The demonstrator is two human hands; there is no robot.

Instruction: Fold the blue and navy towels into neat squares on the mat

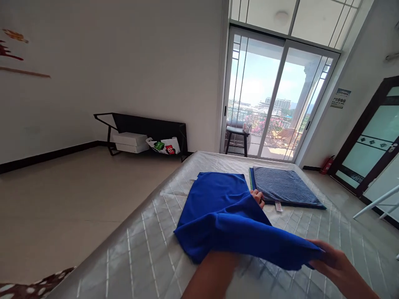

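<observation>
A bright blue cloth [218,191] lies partly on the quilted silver-grey mattress [149,245], its near part lifted and folded over. My left forearm passes beneath the raised part, and the fingers of my left hand [257,197] show at the cloth's right edge, curled around it. At the lower right, my right hand [330,259] pinches the cloth's right end above the mattress. Beyond my left hand lies a flat stack of folded grey-blue cloths [286,186] with a small white tag [278,206] at its near edge.
A black rack [149,124] with white boxes [130,142] and a printed bag [163,145] stands by the wall. Behind the mattress are sliding glass doors [279,95]. A fire extinguisher [327,165], a dark-framed door [370,137] and white metal legs [378,201] are at right.
</observation>
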